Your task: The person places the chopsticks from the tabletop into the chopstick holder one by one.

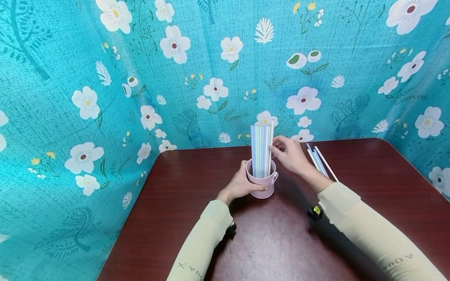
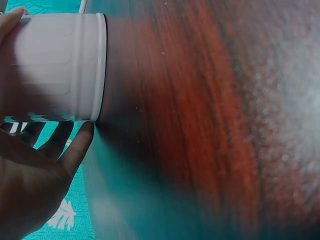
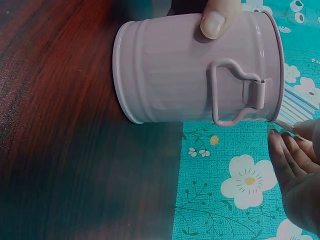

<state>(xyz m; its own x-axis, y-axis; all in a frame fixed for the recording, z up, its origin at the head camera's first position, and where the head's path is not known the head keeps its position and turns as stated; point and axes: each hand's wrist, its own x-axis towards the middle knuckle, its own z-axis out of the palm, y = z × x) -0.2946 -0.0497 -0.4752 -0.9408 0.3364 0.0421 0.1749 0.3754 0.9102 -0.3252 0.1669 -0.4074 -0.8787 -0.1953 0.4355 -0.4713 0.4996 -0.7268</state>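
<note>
A small pink metal bucket [image 1: 261,193] stands upright on the table, full of pastel straws [image 1: 259,150] in blue, green and white. My left hand [image 1: 238,184] grips its side, thumb across the front and fingers round the back. At the bundle's right edge, my right hand [image 1: 291,156] pinches a pale straw [image 1: 272,130] that rises above the others. The right wrist view shows the bucket's wire handle [image 3: 215,95] and my right fingers just past the rim. In the left wrist view, fingers [image 2: 77,147] reach under the bucket's wall [image 2: 45,65].
Several loose white and blue straws [image 1: 327,164] lie on the dark red table [image 1: 190,195] to the right, partly behind my right forearm. A turquoise flowered cloth [image 1: 211,117] hangs behind the table and along its sides.
</note>
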